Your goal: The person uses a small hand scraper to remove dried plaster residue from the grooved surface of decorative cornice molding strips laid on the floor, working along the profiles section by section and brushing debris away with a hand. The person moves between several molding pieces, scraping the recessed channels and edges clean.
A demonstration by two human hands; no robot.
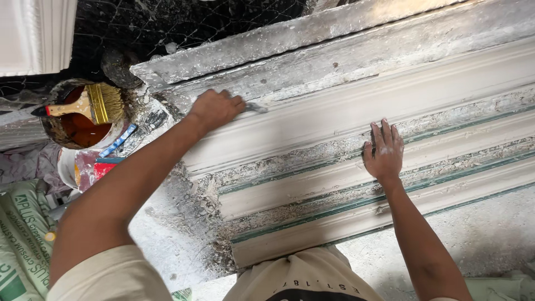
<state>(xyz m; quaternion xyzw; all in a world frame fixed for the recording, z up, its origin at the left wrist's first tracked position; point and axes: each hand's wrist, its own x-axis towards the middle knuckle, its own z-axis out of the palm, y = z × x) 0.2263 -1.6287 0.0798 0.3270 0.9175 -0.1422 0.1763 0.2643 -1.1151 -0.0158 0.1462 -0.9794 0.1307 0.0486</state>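
A long white plaster moulding (334, 117) lies in a stepped mould with green-edged ridges (356, 200), running from lower left to upper right. My left hand (216, 107) is closed around a small metal scraper whose blade tip (255, 107) rests on the moulding's upper edge. My right hand (383, 150) lies flat, fingers spread, on a crusted ridge of the mould, holding nothing.
At the left a bucket (78, 125) of brown liquid carries a yellow-bristled brush (89, 105) across its rim. Below it sit a white tub (72, 167) and green printed sacks (25, 234). Black netting (184, 22) covers the back. Plaster crumbs litter the bench.
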